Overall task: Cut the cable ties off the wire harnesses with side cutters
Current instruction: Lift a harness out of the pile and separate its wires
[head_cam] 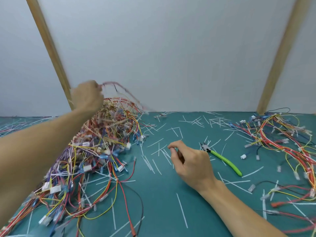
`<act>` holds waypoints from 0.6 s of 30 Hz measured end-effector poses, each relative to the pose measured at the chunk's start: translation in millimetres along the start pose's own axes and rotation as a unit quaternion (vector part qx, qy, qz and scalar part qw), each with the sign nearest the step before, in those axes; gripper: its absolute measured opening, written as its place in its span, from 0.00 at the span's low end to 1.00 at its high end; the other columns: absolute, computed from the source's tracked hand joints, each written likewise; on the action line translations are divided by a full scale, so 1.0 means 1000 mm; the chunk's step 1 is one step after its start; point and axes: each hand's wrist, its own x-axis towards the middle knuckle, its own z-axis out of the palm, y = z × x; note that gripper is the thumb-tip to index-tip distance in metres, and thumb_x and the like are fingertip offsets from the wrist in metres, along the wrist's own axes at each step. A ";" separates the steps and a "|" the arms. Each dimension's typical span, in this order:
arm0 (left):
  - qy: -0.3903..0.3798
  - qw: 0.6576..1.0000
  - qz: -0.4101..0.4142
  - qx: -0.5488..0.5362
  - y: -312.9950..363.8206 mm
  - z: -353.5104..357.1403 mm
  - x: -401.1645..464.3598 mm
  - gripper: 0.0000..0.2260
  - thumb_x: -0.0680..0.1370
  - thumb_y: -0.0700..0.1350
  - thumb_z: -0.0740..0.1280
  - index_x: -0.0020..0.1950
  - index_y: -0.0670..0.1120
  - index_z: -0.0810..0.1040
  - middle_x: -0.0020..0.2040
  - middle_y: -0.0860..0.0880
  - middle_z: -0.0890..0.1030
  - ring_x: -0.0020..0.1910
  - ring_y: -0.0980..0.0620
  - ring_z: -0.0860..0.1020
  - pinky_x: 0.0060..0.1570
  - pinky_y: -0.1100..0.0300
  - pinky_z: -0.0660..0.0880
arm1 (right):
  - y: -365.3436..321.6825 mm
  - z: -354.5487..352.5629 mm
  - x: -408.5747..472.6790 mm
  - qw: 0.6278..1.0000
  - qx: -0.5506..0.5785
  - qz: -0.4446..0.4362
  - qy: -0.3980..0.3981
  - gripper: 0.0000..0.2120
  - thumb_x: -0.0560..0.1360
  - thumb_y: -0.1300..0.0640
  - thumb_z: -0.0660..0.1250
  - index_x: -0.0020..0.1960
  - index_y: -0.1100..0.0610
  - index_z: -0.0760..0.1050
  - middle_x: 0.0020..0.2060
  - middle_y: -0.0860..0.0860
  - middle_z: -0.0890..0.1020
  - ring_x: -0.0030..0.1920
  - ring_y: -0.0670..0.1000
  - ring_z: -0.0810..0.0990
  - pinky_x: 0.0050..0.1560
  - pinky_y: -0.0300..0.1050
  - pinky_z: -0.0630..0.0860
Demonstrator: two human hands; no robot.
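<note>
The left hand (87,96) pinched a limp, tangle-prone harness (119,88) above the pile (102,134); the right hand (189,161), loosely curled and empty, rested beside the cutters (220,157), best gripped by the handles.

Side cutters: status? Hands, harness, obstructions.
Side cutters on mat, unheld. Left hand lifting harness from pile. Right hand empty beside cutters. Cut ties litter mat.
</note>
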 end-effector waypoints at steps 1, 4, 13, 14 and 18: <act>0.039 0.995 -0.055 -0.077 0.002 -0.010 0.006 0.10 0.82 0.43 0.61 0.54 0.44 0.82 0.50 0.42 0.84 0.50 0.39 0.81 0.54 0.48 0.75 | 0.001 0.000 0.000 1.000 0.001 0.003 0.000 0.08 0.80 0.54 0.62 0.47 0.52 0.80 0.25 0.43 0.70 0.24 0.48 0.71 0.23 0.47 0.70; 0.120 0.980 -0.027 -0.155 0.009 -0.033 0.007 0.09 0.81 0.43 0.60 0.54 0.46 0.80 0.55 0.43 0.81 0.53 0.38 0.79 0.55 0.46 0.74 | 0.003 0.000 0.001 1.000 0.005 0.017 0.002 0.07 0.79 0.55 0.64 0.47 0.52 0.80 0.25 0.42 0.69 0.24 0.48 0.71 0.24 0.47 0.70; -0.312 0.902 0.287 -0.086 0.029 -0.048 -0.027 0.11 0.79 0.43 0.71 0.62 0.47 0.83 0.60 0.50 0.82 0.59 0.50 0.79 0.62 0.57 0.72 | -0.001 -0.001 -0.001 0.999 -0.006 0.043 -0.012 0.04 0.77 0.57 0.67 0.46 0.50 0.80 0.24 0.42 0.70 0.24 0.46 0.71 0.27 0.47 0.73; -0.252 0.929 0.252 -0.103 0.024 -0.047 -0.023 0.12 0.80 0.42 0.69 0.63 0.46 0.81 0.61 0.48 0.81 0.59 0.48 0.78 0.62 0.55 0.73 | -0.001 -0.002 -0.001 0.999 -0.009 0.041 -0.015 0.04 0.77 0.57 0.67 0.46 0.50 0.80 0.24 0.42 0.70 0.25 0.46 0.72 0.27 0.47 0.73; -0.163 0.976 0.144 0.030 -0.015 -0.044 -0.022 0.19 0.80 0.54 0.68 0.65 0.44 0.72 0.60 0.44 0.77 0.55 0.43 0.78 0.51 0.47 0.76 | -0.001 -0.004 -0.002 0.998 -0.029 0.045 -0.040 0.04 0.77 0.56 0.66 0.46 0.48 0.79 0.24 0.39 0.68 0.26 0.46 0.72 0.26 0.45 0.72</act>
